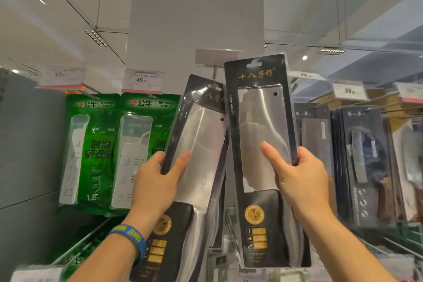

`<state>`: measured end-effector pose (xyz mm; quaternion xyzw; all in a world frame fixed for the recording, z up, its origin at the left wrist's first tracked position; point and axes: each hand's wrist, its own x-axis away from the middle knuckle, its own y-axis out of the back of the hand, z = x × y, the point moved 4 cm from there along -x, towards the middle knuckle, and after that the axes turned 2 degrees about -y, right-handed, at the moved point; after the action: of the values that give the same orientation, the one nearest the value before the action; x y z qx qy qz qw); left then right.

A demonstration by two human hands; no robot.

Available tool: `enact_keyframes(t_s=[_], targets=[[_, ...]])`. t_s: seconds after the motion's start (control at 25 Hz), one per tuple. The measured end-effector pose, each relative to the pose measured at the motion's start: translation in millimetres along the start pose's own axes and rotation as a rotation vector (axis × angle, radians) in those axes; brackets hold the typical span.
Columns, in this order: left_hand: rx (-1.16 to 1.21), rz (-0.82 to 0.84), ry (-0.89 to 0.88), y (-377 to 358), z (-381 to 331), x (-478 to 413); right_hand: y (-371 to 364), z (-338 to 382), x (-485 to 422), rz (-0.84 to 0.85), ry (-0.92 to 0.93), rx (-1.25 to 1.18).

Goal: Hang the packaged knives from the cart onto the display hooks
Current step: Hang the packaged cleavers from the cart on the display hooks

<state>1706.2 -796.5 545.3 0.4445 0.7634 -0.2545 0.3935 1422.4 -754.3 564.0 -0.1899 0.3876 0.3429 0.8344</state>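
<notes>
Both hands are full here. The left hand (158,181), the one with the blue wristband (132,236), grips the left packaged knife (199,144) by its left edge, thumb flat across the clear front. The right hand (297,181) does the same on the right packaged knife (263,133), fingers (272,155) wrapped round its right edge.

Both packs are held up high. The left one tilts with its top leaning right, and the right one is close to upright and overlaps it.

Just behind their tops is the display hook (215,72) under a blank tag holder (217,56). The left pack's hang hole sits right by it, but I can't tell if it's threaded yet. So this looks like the hanging step. Next it needs the hole lined up and the pack slid back along the hook, then the second pack.

Further back are green power strips (91,151) on the left and more hanging knives (366,155) on the right.
</notes>
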Motion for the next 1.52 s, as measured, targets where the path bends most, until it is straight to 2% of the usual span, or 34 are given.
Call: enact_keyframes(t_s=[0.36,0.8,0.88,1.04,1.32,1.52], targets=[[-0.049,0.043,-0.039,-3.9,6.4,-5.1,-0.1,-9.0,-1.6,0.029,-0.043,0.052],[-0.080,0.168,0.040,6.6,2.1,-9.4,9.4,7.0,1.4,0.082,-0.041,-0.008],[-0.072,0.165,0.017,10.7,-2.3,-3.8,12.2,7.5,2.5,0.058,-0.053,0.001],[-0.093,0.105,0.112,33.4,20.6,16.8,22.1,1.6,1.3,-0.015,-0.077,-0.025],[-0.132,0.019,-0.003,29.7,-5.2,6.5,10.3,-14.2,5.9,0.051,-0.126,-0.075],[-0.080,0.018,-0.016,20.3,-7.6,-8.7,6.3,-18.0,10.8,0.073,-0.149,-0.084]])
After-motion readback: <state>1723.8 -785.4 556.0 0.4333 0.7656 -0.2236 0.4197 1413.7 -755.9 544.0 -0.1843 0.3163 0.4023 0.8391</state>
